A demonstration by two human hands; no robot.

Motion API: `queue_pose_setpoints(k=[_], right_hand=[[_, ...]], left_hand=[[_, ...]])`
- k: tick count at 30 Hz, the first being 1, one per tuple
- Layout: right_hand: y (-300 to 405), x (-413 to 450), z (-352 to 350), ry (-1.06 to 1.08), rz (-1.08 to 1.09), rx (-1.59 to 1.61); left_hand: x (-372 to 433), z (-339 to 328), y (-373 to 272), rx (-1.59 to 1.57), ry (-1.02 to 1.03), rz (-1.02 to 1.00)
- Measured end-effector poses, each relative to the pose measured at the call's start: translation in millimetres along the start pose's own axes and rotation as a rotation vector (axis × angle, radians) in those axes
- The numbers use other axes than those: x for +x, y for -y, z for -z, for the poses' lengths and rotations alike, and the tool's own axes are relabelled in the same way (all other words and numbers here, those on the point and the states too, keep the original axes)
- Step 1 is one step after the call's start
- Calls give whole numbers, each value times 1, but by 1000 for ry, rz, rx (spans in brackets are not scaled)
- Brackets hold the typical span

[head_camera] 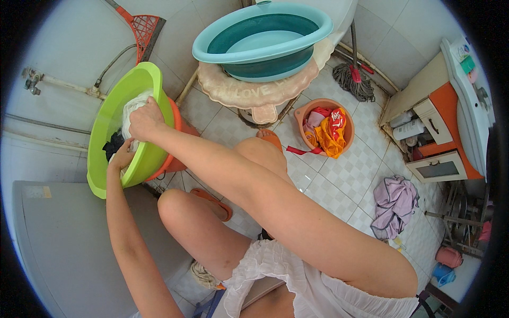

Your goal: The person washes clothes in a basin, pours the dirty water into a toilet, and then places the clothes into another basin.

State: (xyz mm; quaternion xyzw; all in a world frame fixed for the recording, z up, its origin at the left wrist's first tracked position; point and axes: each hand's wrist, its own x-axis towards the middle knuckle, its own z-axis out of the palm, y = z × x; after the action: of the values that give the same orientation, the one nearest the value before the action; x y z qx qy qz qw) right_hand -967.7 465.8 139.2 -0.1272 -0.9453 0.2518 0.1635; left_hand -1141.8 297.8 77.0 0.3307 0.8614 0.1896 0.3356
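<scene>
A tilted lime-green plastic basin (153,83) rests over an orange bucket (185,135) at the left. My right hand (147,119) is closed on white cloth (135,104) inside the basin. Just below it, my left hand (122,156) grips the lower part of the same bunched cloth, its fingertips partly hidden. Dark cloth (114,144) lies in the basin beside the white cloth. White fabric covers my lap.
A teal basin (262,55) stands on the padded toilet lid cover (246,93). On the tiled floor are a small orange basin (349,131) of clothes, a mop (354,81) and purple cloth (394,202). A vanity cabinet (431,123) stands right; a grey panel (79,238) is at lower left.
</scene>
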Motion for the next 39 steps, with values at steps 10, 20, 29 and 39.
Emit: queue_pose_setpoints(k=[10, 20, 29, 39], right_hand=[[-2, 0, -1, 12, -3, -5], [-1, -3, -2, -68, 13, 10], [-1, -3, 1, -48, 9, 15], [-1, -1, -5, -105, 25, 26]], left_hand=[[1, -1, -1, 35, -14, 1], [-1, 0, -1, 32, -14, 18], [-4, -3, -10, -1, -8, 5], [-1, -1, -2, 0, -19, -35]])
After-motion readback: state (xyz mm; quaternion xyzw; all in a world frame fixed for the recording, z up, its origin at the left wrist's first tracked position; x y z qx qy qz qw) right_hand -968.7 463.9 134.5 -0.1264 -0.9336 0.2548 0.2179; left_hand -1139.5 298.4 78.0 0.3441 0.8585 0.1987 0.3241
